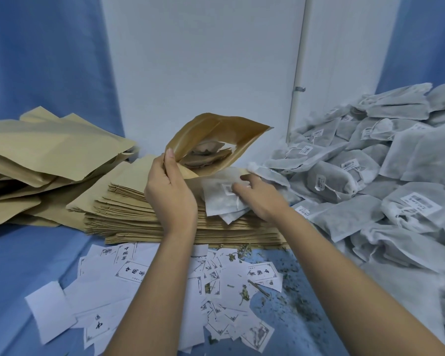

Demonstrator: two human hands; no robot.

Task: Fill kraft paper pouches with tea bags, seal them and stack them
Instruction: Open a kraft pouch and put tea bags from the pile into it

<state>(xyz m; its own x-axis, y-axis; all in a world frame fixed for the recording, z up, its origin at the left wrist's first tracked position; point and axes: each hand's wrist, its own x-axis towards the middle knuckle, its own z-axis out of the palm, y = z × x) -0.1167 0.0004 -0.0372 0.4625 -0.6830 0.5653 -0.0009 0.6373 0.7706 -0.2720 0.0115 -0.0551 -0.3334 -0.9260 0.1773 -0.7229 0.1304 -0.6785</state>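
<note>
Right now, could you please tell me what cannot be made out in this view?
Head view only:
- Inside the kraft pouch, held by the left hand: its paper wall hides most of the contents.
- The tea bag pile: cut off by the right edge.
- The tea bags in the right hand: overlapping, count unclear.

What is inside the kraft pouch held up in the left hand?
Through its clear window, the kraft pouch shows a few tea bags inside. The paper covers the rest, so their number cannot be told.
</note>
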